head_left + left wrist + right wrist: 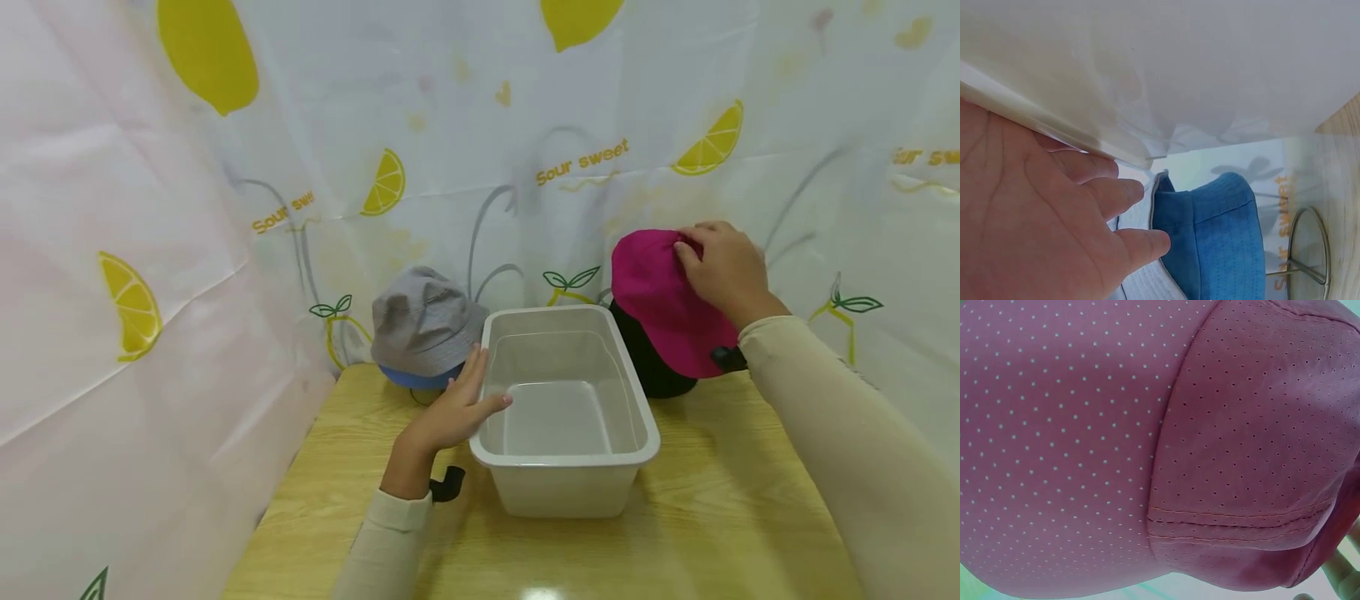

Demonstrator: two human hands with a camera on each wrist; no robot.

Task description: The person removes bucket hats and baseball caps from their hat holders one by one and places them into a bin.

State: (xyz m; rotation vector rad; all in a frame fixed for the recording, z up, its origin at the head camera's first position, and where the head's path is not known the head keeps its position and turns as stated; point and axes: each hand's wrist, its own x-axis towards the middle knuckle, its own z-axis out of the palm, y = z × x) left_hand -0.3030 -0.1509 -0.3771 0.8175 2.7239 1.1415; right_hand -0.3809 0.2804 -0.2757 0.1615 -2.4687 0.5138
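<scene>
My left hand (447,413) rests along the left rim of a beige plastic basin (566,483), its fingers straight and thumb over the edge. In the left wrist view, the palm lies against the basin's rim. A grey bucket hat (422,321) sits over a blue hat (1225,244), just beyond that hand. On the right, my right hand (726,265) pinches the crown of a magenta cap (656,287), whose brim points down toward me. Below the cap is a black hat (651,358). Close up in the right wrist view, the cap's fabric shows small perforations; most of the fingers are hidden.
A wooden table (322,500) carries the basin and hats. Behind and to the left hangs a white curtain (442,83) printed with lemons. A wire stand (1310,244) supports the blue hat. Nothing lies inside the basin.
</scene>
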